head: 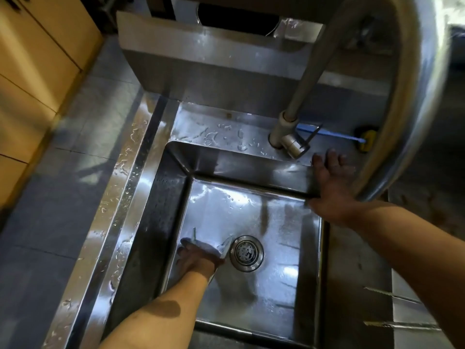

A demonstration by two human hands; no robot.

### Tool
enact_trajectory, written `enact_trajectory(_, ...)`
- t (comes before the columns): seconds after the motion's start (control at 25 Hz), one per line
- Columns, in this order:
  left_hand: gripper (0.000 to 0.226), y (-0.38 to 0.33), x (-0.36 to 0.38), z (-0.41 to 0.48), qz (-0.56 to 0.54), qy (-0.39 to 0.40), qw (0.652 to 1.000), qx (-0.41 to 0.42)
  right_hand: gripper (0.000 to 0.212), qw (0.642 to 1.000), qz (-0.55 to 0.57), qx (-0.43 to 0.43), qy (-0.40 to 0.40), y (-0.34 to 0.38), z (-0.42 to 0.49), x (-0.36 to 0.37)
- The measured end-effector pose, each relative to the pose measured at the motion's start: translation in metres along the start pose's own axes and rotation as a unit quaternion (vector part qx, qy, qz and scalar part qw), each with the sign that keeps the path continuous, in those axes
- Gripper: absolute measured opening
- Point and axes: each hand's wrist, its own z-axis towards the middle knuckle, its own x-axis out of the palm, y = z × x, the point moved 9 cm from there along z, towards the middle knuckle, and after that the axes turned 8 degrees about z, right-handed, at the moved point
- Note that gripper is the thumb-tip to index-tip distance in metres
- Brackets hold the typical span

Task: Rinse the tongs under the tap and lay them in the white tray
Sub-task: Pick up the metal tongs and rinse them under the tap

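Looming closest at the upper right, the curved steel tap spout [412, 102] arches over the sink [161, 212], and just beneath it the right hand [329, 182] hovers with fingers spread apart near the tap lever [293, 144] at the sink's back right corner. Down in the basin, the left hand [198, 258] has its fingers closed round the tongs [224, 245], whose two metal tips splay outward just left of the drain strainer [246, 253] on the wet sink floor.
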Motion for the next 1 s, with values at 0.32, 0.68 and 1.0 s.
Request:
enact_trajectory(0.32,0.055,-0.078,-0.091,-0.093,-0.034,-0.051,0.959,0.276,0.1,0.996,0.057,0.025,0.072,0.052,-0.045,-0.047)
enact_trajectory(0.68,0.078,-0.169,-0.216,-0.176,0.125,-0.313,0.818,0.467,0.096,0.992,0.115,0.031,0.045,0.067,-0.062,-0.068)
enact_trajectory(1.0,0.097,-0.173,-0.204,-0.161,0.188,-0.255,0.842,0.436,0.095,0.999,0.026,0.034,0.021,0.048,-0.034,-0.042)
